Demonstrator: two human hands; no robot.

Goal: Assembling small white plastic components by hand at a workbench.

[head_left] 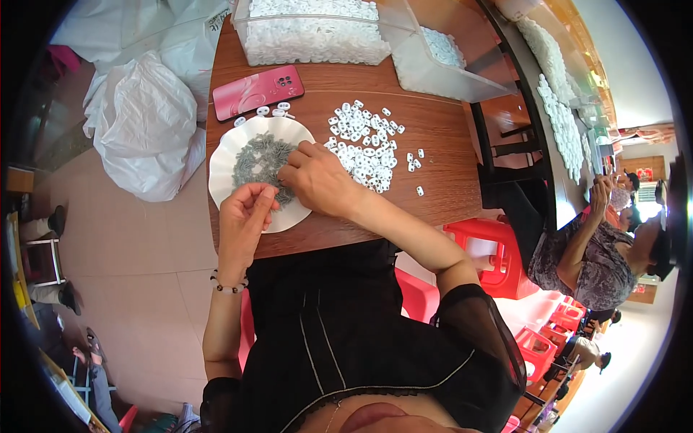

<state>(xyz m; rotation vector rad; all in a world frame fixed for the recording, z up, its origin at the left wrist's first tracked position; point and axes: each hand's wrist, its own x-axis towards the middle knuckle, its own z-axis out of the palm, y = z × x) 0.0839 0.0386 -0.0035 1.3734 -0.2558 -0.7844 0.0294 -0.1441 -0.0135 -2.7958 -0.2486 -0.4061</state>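
A white plate with a wavy rim (222, 160) lies at the table's left edge, bearing a heap of small grey metal pieces (249, 155) that look like screws. My left hand (245, 219) is over the plate's near edge, thumb and forefinger pinched together; anything between them is too small to name. Over the plate's right side, my right hand (319, 179) has its fingers curled down at the heap, and their tips are partly hidden. Right of it spreads a pile of small white plastic pieces with dark holes (368, 155). A few similar white pieces (263, 111) lie by the plate's far rim.
A pink phone (253, 92) lies beyond the plate. Clear bins of white pieces (314, 40) (462, 76) stand at the table's far side. White sacks (148, 123) are on the floor at left. Red stools (491, 252) and a seated person (599, 252) are at right.
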